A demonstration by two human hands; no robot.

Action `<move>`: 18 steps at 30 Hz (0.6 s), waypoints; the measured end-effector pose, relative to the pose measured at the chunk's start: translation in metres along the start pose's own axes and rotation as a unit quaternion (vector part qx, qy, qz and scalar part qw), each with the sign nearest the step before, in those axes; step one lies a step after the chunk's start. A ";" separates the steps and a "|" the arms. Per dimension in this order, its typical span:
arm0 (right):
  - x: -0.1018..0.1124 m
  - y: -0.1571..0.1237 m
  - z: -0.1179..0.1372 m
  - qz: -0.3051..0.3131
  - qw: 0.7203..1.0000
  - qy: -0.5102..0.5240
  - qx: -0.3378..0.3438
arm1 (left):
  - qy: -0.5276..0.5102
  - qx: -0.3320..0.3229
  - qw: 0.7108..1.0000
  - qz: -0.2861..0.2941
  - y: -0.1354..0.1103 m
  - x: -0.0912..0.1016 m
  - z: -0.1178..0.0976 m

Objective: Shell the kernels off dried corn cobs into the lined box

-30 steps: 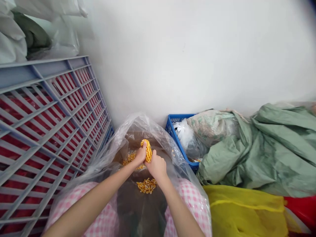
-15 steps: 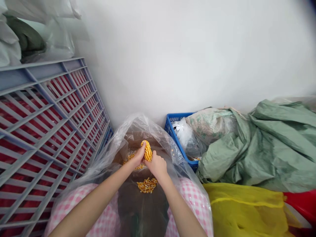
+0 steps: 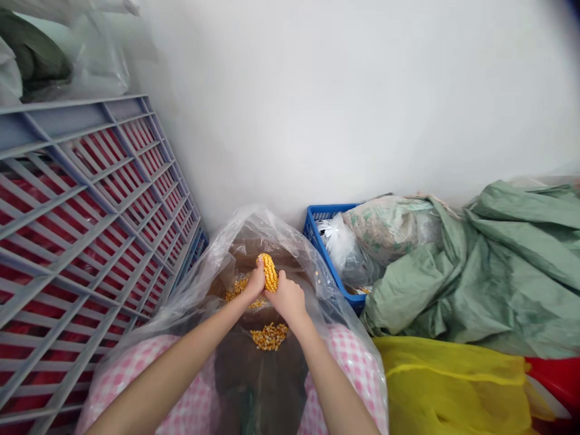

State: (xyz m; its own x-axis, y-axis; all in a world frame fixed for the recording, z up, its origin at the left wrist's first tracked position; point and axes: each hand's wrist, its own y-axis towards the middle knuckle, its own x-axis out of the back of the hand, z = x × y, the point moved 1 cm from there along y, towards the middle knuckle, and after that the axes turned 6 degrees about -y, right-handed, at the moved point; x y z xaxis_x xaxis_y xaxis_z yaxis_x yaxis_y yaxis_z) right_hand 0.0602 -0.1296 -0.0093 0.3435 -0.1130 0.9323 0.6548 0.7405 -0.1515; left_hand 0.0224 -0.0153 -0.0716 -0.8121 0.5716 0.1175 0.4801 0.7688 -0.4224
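Both my hands grip a yellow dried corn cob (image 3: 270,272) low inside a transparent plastic bag (image 3: 212,272). My left hand (image 3: 255,281) wraps its lower side, and my right hand (image 3: 287,299) presses against it with the thumb on the kernels. Below them, a pile of loose corn kernels (image 3: 269,336) lies on the brown inner surface of the bag. A second scatter of kernels (image 3: 237,290) sits just left of my left hand. The bag rests over my lap, which is covered in pink gingham cloth (image 3: 136,377).
A grey-blue slatted crate (image 3: 90,199) with red inside stands on the left. A blue plastic basket (image 3: 322,241) holds white bags. To the right lie a green woven sack (image 3: 453,278), a yellow sack (image 3: 453,386) and something red (image 3: 555,377). A white wall (image 3: 344,103) rises ahead.
The cob has tilted slightly in my hands, which stay on it. The whole view has drifted a little, with the surroundings shifting slightly up and left.
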 end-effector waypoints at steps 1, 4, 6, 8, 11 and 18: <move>0.000 0.000 -0.001 0.000 1.000 0.002 0.000 | 0.001 0.000 1.000 -0.009 -0.001 0.000 -0.001; -0.002 0.001 -0.002 0.002 1.000 0.007 -0.006 | -0.020 0.002 1.000 0.010 -0.004 -0.001 -0.005; -0.003 0.001 -0.002 0.008 1.000 0.006 -0.008 | -0.049 0.023 0.997 0.056 -0.005 -0.001 -0.008; -0.005 0.001 -0.001 0.010 1.000 0.000 0.000 | -0.074 0.059 0.991 0.093 -0.005 0.000 -0.010; -0.007 0.000 0.003 0.005 1.000 -0.007 0.016 | -0.119 0.094 0.983 0.101 -0.005 0.001 -0.013; -0.007 0.002 0.003 0.016 1.000 -0.005 -0.005 | -0.089 0.045 0.993 0.056 -0.011 0.002 -0.020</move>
State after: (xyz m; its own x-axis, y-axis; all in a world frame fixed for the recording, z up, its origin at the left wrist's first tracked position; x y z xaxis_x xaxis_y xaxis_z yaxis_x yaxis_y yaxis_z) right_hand 0.0576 -0.1255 -0.0153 0.3572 -0.0832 0.9303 0.6509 0.7365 -0.1841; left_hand 0.0218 -0.0169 -0.0488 -0.8047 0.5866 -0.0915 0.5454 0.6696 -0.5041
